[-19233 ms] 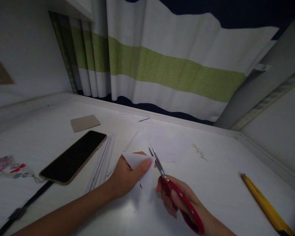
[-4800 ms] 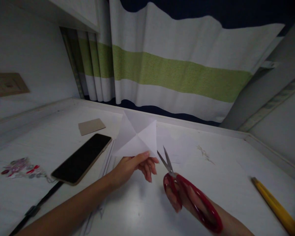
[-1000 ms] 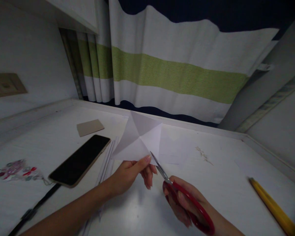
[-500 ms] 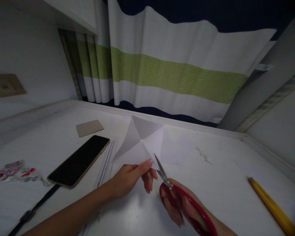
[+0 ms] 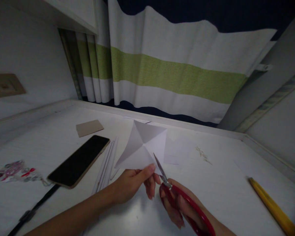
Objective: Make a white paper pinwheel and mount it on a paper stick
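A white sheet of paper (image 5: 144, 144), marked with diagonal creases that meet at its middle, is pinched along its near edge by my left hand (image 5: 140, 180). My right hand (image 5: 177, 203) grips a pair of scissors (image 5: 189, 200) with red handles. One blade lies over the paper near its lower right corner, pointing away from me. The other blade is mostly hidden beneath the sheet. My left fingertips are close to the blades.
To the left lie a phone (image 5: 80, 160), a beaded charm (image 5: 17, 170), a grey-brown card (image 5: 89, 127) and thin white paper strips (image 5: 105, 167). On the right are a yellow object (image 5: 272, 205) and small pale scraps (image 5: 203, 154). A striped curtain (image 5: 172, 72) hangs behind the white table (image 5: 226, 183).
My left hand and the paper have shifted slightly right and toward me, so the sheet sits deeper between the scissor blades. My right hand has barely moved.
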Available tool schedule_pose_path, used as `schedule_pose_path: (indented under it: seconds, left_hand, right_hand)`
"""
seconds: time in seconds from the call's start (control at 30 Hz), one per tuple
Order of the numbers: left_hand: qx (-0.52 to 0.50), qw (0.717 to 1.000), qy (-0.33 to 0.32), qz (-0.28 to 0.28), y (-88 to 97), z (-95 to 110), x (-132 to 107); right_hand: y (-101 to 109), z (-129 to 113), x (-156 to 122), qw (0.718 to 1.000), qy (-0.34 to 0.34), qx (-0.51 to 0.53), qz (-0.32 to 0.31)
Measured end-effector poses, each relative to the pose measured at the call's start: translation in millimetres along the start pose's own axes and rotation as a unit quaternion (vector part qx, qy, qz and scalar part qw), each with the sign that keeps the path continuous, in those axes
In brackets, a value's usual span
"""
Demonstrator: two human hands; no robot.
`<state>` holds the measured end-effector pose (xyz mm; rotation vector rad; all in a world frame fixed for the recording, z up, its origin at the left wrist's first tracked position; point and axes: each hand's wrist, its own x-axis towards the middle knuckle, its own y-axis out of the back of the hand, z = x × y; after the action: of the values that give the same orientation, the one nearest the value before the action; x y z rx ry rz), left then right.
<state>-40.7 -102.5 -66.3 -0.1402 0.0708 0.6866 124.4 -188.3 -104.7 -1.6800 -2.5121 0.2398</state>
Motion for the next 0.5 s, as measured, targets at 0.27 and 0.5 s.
schedule_pose_path:
  seconds: [0.27, 0.5]
  left_hand:
    - [-0.005, 1.0, -0.001, -0.004, 2.0, 0.0, -0.3]
    - [-0.008, 1.0, 0.004, -0.004, 1.3, 1.3, -0.3]
  right_hand:
    - [-5.5, -10.1, -3.6, 0.999, -0.025, -0.012, 0.024]
    - [-5.4, -9.1, -2.8, 0.999, -0.027, -0.014, 0.023]
